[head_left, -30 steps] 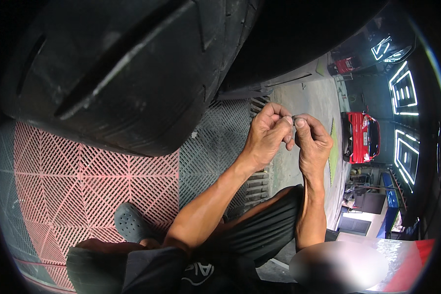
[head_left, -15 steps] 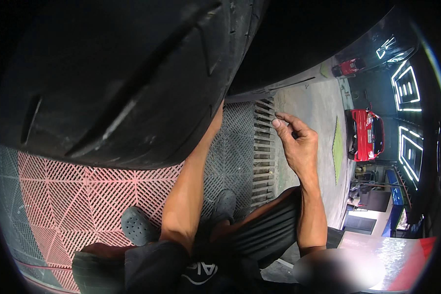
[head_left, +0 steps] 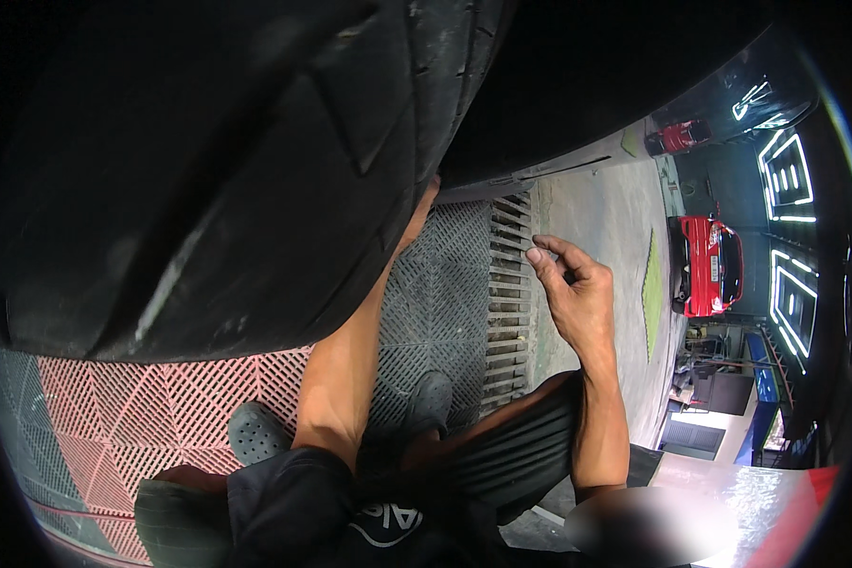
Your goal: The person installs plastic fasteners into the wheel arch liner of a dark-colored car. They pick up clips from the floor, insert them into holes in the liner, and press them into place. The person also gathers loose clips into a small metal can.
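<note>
A large black tyre (head_left: 208,189) with grooved tread fills the upper left, close in front of me. My left forearm reaches up along its right side, and my left hand (head_left: 430,201) passes behind the tread edge; its fingers are hidden. To the right of the tyre, apart from it, my right hand (head_left: 577,289) is raised over the floor. Its thumb and forefinger come together in a pinch, the other fingers curled. Whatever lies between the fingertips, if anything, is too small to make out.
Dark bodywork (head_left: 577,95) arches over the tyre. Below are red grid mats (head_left: 161,407), grey mats (head_left: 435,284) and a slatted drain grate (head_left: 508,293). My feet wear grey clogs (head_left: 258,435). A red car (head_left: 701,265) and a green mat (head_left: 651,293) appear at right.
The tyre reaches lower in the view and covers more of the red mats. My left forearm has shifted slightly left; my right hand sits slightly lower, still pinched.
</note>
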`<action>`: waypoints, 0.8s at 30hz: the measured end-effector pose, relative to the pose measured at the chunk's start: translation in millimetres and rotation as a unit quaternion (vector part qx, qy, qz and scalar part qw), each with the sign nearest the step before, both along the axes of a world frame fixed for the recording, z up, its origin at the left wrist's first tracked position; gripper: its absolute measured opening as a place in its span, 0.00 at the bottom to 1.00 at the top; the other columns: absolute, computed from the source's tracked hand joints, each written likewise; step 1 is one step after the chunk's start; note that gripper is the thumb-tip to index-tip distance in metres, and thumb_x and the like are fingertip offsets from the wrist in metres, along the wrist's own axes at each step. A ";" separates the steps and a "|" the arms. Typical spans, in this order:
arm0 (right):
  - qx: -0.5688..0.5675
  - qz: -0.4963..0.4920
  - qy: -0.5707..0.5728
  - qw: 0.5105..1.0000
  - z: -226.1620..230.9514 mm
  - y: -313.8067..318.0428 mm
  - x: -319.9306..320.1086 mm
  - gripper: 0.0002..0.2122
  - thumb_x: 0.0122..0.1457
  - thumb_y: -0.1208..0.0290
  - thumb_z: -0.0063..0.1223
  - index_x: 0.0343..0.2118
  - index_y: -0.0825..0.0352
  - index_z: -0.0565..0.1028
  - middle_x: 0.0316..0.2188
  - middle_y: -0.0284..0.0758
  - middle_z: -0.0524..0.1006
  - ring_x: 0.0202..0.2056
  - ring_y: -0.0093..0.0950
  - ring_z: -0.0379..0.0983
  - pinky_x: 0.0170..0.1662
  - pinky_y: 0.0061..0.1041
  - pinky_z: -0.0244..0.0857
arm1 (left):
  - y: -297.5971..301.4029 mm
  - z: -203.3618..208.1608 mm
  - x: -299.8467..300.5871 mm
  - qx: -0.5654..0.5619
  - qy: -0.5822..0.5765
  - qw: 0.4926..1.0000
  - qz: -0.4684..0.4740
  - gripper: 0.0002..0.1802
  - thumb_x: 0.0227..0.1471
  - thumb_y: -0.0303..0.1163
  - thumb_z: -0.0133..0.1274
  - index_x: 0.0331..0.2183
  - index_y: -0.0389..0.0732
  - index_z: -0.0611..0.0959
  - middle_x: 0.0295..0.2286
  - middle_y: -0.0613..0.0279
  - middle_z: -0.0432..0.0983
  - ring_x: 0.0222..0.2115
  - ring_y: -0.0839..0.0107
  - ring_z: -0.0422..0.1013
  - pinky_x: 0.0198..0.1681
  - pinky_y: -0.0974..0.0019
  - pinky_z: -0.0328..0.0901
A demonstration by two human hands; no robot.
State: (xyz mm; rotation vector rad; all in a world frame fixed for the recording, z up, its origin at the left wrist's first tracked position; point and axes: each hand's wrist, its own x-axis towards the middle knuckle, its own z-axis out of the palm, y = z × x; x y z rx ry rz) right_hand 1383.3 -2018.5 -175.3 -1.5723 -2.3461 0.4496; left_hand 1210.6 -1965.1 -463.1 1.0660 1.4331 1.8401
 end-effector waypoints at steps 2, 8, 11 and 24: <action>0.001 0.001 -0.002 1.000 -0.3 1.2 3.4 0.13 0.63 0.69 0.68 0.47 0.71 0.85 0.17 0.27 0.68 0.21 0.16 0.61 0.26 0.23 0.60 | 4.7 -3.5 0.6 0.004 0.012 1.000 -0.004 0.15 0.64 0.35 0.55 0.47 0.35 0.82 0.39 0.57 0.80 0.41 0.67 0.75 0.49 0.64 0.68; 0.000 0.018 -0.004 1.000 4.6 -2.1 2.2 0.13 0.63 0.70 0.68 0.47 0.70 0.85 0.16 0.27 0.68 0.21 0.16 0.61 0.25 0.23 0.59 | 19.9 -17.2 -5.2 0.012 0.045 0.999 0.003 0.16 0.64 0.37 0.55 0.47 0.35 0.82 0.43 0.54 0.81 0.46 0.63 0.76 0.54 0.61 0.68; 0.000 0.010 -0.009 1.000 6.5 -2.2 5.6 0.13 0.63 0.69 0.68 0.47 0.71 0.85 0.16 0.27 0.68 0.21 0.16 0.61 0.26 0.23 0.60 | 19.0 -1.7 -6.3 -0.021 0.058 0.998 0.001 0.17 0.65 0.37 0.54 0.48 0.35 0.82 0.43 0.53 0.82 0.46 0.62 0.77 0.54 0.61 0.69; -0.011 0.014 -0.007 1.000 9.7 -1.1 19.8 0.13 0.62 0.68 0.69 0.46 0.70 0.85 0.17 0.22 0.67 0.22 0.15 0.59 0.27 0.19 0.57 | -1.4 31.6 -16.6 -0.027 0.057 0.997 -0.043 0.17 0.69 0.37 0.49 0.49 0.36 0.83 0.43 0.51 0.83 0.46 0.59 0.78 0.54 0.58 0.69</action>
